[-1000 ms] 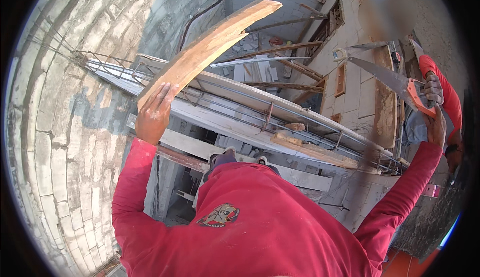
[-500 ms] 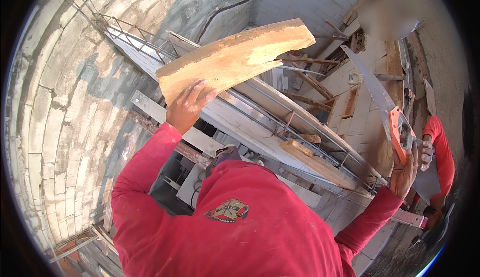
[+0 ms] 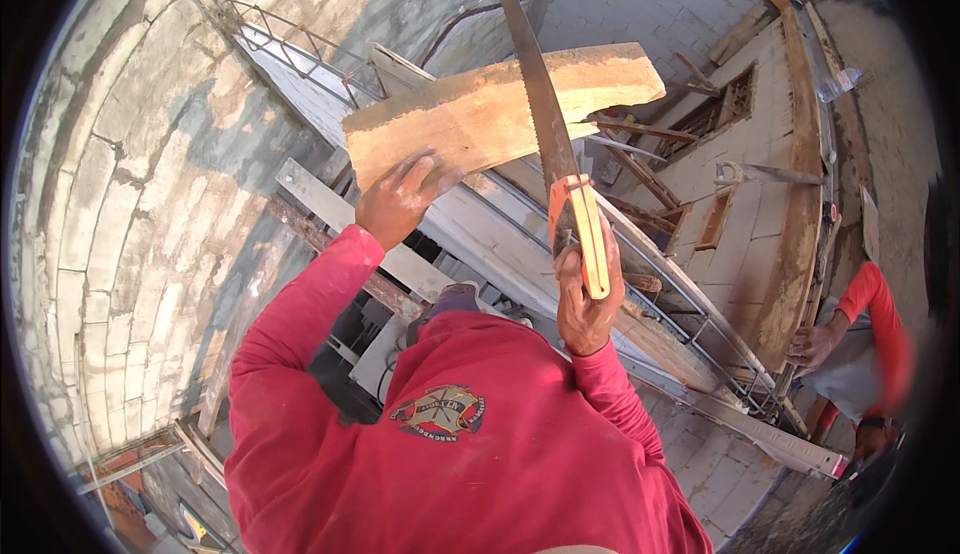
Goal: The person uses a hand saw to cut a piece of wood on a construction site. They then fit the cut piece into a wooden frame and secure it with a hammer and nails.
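My left hand (image 3: 402,196) grips the lower left end of a thick wooden board (image 3: 440,119), fingers laid over its pale face. The board slants up to the right, and a notch is cut into its lower edge near the right end. My right hand (image 3: 588,299) is closed round the orange and pale handle of a handsaw (image 3: 543,104). The saw stands nearly upright, its blade crossing in view over the right half of the board, teeth toward the left. Whether the teeth touch the wood cannot be told.
A pale block wall (image 3: 110,254) rises on the left. Below the board run steel reinforcing bars (image 3: 690,326) and wooden planks (image 3: 655,339). At the right, a co-worker's hand (image 3: 820,342) rests by a long timber (image 3: 795,284). What looks like another saw (image 3: 770,174) lies behind.
The handsaw has come from the far right to the board, carried in my right hand. The co-worker's hand is now away from it. The board has shifted slightly right in view.
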The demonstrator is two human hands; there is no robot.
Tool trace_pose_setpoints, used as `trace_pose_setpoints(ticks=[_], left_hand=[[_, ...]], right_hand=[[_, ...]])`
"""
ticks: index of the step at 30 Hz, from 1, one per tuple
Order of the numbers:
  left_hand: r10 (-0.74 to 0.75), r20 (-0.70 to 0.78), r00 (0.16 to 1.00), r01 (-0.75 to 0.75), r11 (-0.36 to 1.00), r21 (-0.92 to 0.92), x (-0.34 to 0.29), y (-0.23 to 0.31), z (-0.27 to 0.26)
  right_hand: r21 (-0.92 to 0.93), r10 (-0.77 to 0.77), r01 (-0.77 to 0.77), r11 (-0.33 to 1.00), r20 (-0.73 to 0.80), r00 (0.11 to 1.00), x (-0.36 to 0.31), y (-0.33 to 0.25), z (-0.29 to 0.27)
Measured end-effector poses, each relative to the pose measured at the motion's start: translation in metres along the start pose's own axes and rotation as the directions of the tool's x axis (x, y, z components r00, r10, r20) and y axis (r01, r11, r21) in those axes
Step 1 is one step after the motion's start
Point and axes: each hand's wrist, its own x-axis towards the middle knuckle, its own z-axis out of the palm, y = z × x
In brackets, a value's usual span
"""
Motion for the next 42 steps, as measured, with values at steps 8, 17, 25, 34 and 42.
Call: trace_pose_setpoints(ticks=[8, 17, 25, 34, 42], left_hand=[[-0.031, 0.026, 0.999, 0.032, 0.998, -0.055, 0.001, 0.004, -0.001], [-0.022, 0.059, 0.998, 0.027, 0.997, -0.073, 0.008, 0.006, -0.009], [-0.024, 0.042, 0.999, 0.026, 0.998, -0.059, 0.004, 0.006, -0.008], [-0.019, 0.056, 0.998, 0.024, 0.996, -0.085, 0.008, 0.003, -0.007], [-0.061, 0.056, 0.997, 0.065, 0.995, -0.078, 0.007, 0.006, -0.009]], right_hand=[[-0.081, -0.143, 0.152, 0.985, 0.102, 0.984, -0.027, 0.047, 0.033], [-0.114, -0.168, 0.185, 0.976, 0.145, 0.975, -0.047, 0.038, 0.035], [-0.159, -0.094, 0.121, 0.980, 0.164, 0.982, -0.048, 0.021, 0.032], [-0.194, 0.052, -0.012, 0.981, 0.200, 0.978, -0.051, 0.001, 0.021], [-0.225, 0.067, -0.017, 0.974, 0.216, 0.974, -0.056, -0.005, 0.014]])
